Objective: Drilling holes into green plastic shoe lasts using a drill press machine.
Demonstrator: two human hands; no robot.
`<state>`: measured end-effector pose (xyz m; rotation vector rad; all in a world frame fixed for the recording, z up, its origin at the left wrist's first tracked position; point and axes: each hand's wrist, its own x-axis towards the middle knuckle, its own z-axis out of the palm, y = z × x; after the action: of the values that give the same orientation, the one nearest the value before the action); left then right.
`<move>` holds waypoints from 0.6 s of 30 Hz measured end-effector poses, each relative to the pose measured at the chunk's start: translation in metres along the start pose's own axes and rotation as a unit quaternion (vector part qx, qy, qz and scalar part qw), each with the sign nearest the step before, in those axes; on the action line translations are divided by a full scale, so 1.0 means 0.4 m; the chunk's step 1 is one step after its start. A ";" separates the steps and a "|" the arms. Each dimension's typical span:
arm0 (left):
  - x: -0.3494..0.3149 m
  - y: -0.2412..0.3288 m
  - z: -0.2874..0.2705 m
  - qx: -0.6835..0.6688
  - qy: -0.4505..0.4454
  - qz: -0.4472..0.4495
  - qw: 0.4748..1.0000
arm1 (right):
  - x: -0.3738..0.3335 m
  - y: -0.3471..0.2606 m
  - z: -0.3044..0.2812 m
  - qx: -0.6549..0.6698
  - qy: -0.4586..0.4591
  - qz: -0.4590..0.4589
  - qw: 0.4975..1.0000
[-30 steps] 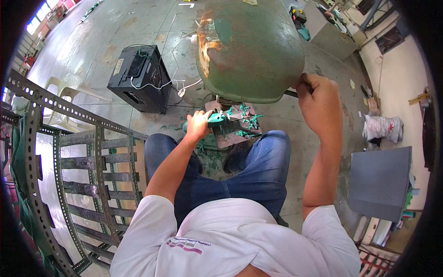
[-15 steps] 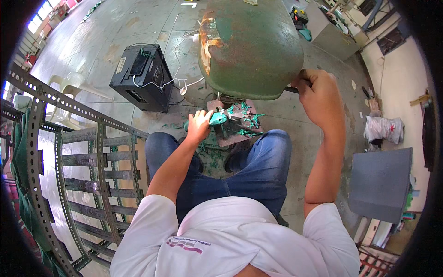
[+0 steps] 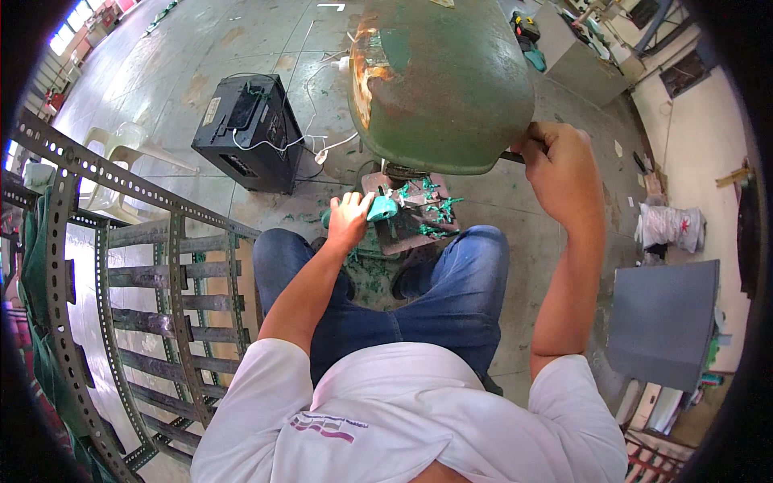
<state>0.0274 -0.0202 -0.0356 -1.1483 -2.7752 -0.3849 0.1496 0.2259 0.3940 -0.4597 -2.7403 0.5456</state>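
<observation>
A large worn green machine head (image 3: 443, 88), with rust and bare patches on its left side, hangs over a metal plate (image 3: 394, 237). My right hand (image 3: 555, 161) is closed around a dark bar handle (image 3: 510, 156) at the head's right edge. On the plate's left side my left hand (image 3: 350, 219) is closed on a folded piece of teal-green material (image 3: 383, 208), fingers over its top. Shredded green scraps (image 3: 439, 209) lie across the plate. A dark metal part (image 3: 405, 171) sits beneath the head, mostly hidden by it.
To the left stands a slotted metal rack (image 3: 173, 282), close to my left arm. A black speaker-like box (image 3: 250, 133) with a phone and white cable sits on the floor beyond it. Pale plastic chairs (image 3: 121, 161) are behind the rack. A grey panel (image 3: 664, 322) stands at right.
The green piece under my left hand shows less of its length to the right of my fingers. My right hand keeps its hold on the handle.
</observation>
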 end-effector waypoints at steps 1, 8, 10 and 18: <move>-0.002 -0.003 0.008 0.002 0.013 0.001 1.000 | 0.000 -0.002 0.000 -0.001 -0.002 0.004 1.000; -0.003 -0.004 0.012 0.006 0.018 -0.003 1.000 | 0.003 0.004 0.006 0.014 -0.007 0.016 1.000; 0.011 0.002 -0.017 -0.021 -0.002 -0.009 1.000 | 0.004 0.011 0.002 0.008 -0.011 0.012 1.000; 0.033 -0.041 -0.042 -0.157 -0.132 -0.091 0.974 | 0.004 0.010 0.005 -0.016 0.006 -0.009 1.000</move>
<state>0.0064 -0.0271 -0.0200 -1.0733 -3.1504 -0.7671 0.1484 0.2292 0.3909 -0.4434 -2.7426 0.4940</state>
